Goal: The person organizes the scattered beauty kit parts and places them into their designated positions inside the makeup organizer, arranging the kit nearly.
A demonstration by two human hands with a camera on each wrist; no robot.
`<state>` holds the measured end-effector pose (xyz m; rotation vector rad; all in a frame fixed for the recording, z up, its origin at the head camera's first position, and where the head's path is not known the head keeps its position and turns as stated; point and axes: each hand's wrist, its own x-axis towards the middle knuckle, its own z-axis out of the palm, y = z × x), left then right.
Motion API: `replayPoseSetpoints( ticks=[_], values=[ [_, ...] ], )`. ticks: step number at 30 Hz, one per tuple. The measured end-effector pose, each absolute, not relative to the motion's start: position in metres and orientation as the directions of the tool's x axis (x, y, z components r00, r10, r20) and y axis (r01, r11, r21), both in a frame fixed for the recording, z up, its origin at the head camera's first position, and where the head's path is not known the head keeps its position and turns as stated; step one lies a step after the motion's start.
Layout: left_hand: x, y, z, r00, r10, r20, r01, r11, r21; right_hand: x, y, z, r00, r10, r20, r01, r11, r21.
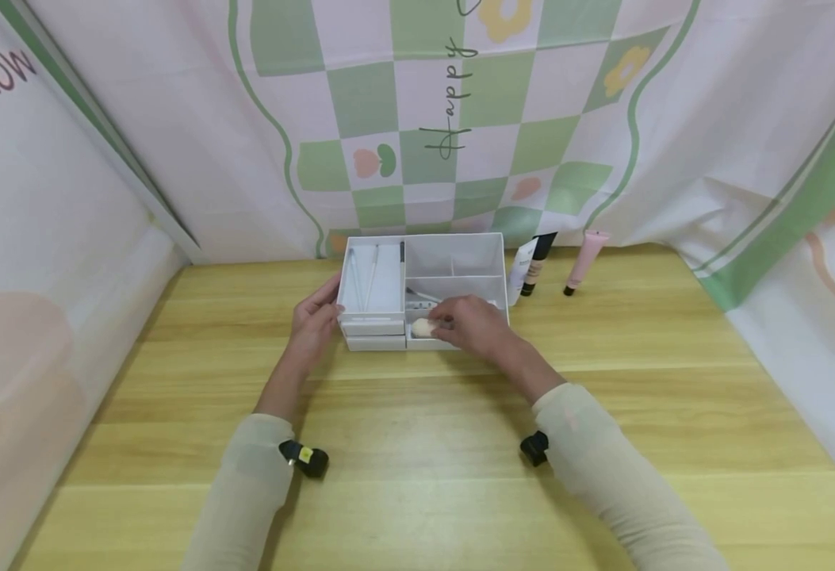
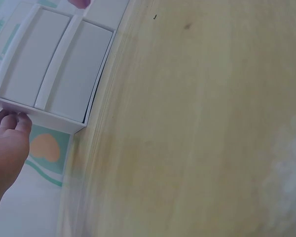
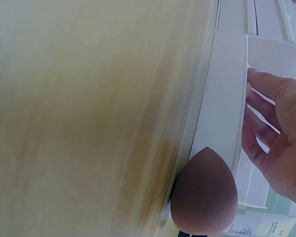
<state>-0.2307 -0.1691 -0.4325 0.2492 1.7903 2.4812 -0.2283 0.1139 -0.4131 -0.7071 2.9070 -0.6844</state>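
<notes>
1. The white plastic compartmented organiser box [image 1: 453, 255] sat near the back of the pale wooden table [image 1: 417, 444]; it looked rigid and light, likely to skid if pushed, so best steadied by its outer walls.
2. The left hand [image 1: 315, 319] rested against the box's left wall, fingers laid along it rather than curled round anything.
3. The right hand [image 1: 470, 325] hovered over the front right compartment with relaxed, slightly bent fingers [image 3: 264, 116] reaching over its wall, gripping nothing that I could make out.
4. The beige egg-shaped makeup sponge [image 1: 423, 327] lay at that compartment's front left, just beside the right hand's fingertips; it looked soft, very light and squashy, not fragile, and would probably take a gentle pinch across its broad rounded end [image 3: 204, 195].
</notes>
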Motion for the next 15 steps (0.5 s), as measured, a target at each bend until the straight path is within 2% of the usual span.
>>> replayPoseSetpoints(
  ticks=[7, 15],
  values=[
    [-0.23, -0.169, -0.431, -0.988, 0.139, 0.068, 0.022, -0.31, 0.951, -0.229, 0.123, -0.414, -0.892, -0.449, 0.057, -0.4, 0.723, -0.564],
    [-0.231, -0.169, -0.432, -0.987, 0.146, 0.073, 0.024, -0.312, 0.95, -0.227, 0.134, -0.408, -0.89, -0.443, 0.11, -0.419, 0.699, -0.58]
  ],
)
